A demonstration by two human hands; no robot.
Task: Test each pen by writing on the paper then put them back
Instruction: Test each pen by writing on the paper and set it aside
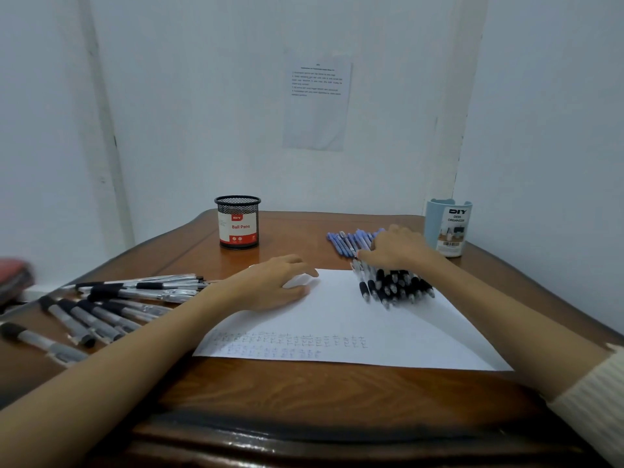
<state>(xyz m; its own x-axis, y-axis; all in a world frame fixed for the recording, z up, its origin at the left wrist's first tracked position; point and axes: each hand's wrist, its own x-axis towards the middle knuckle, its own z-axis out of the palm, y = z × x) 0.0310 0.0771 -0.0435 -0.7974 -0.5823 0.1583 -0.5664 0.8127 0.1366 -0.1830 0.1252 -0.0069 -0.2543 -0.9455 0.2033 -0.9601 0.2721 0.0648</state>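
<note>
A white paper (354, 319) lies on the wooden table (304, 390), with rows of small pen marks near its front edge. My left hand (277, 282) rests flat on the paper's far left corner, fingers relaxed. My right hand (396, 248) lies across the upper ends of a row of black pens (395, 287) on the paper's far right corner; those pens look blurred. Several blue pens (351, 241) lie just behind that hand. More black-and-clear pens (111, 298) are spread out at the left of the table.
A black mesh cup labelled "Ball Pens" (238, 222) stands at the back centre. A light blue desk organizer (447, 228) stands at the back right against the wall. A printed sheet (317, 103) hangs on the wall. Something red (15, 278) sits at the far left.
</note>
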